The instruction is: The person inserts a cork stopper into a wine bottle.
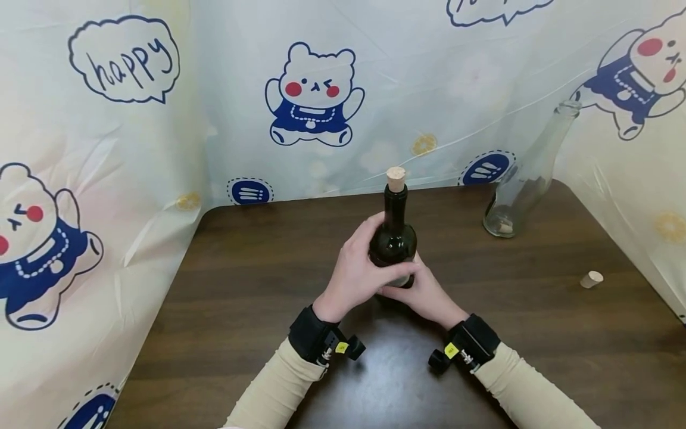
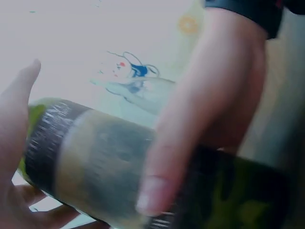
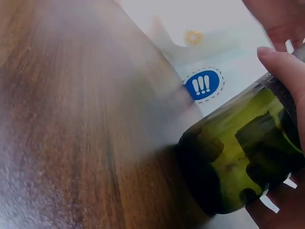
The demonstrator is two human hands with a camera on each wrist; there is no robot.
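Observation:
A dark green wine bottle (image 1: 393, 241) stands nearly upright in front of me, with a pale cork (image 1: 396, 179) in its mouth. My left hand (image 1: 358, 265) grips it around the upper body, just below the shoulder. Lower down, my right hand (image 1: 426, 292) holds the bottle from the other side, its thumb across the front. The left wrist view shows the label (image 2: 109, 157) between the two hands. In the right wrist view the bottle's green base (image 3: 228, 162) shows below the right hand, close over the table.
A clear glass bottle (image 1: 527, 179) leans at the back right, a small piece of cork inside near its bottom. A loose cork (image 1: 592, 279) lies on the brown table (image 1: 241, 286) at the right. Printed curtains (image 1: 214, 107) enclose the back and sides.

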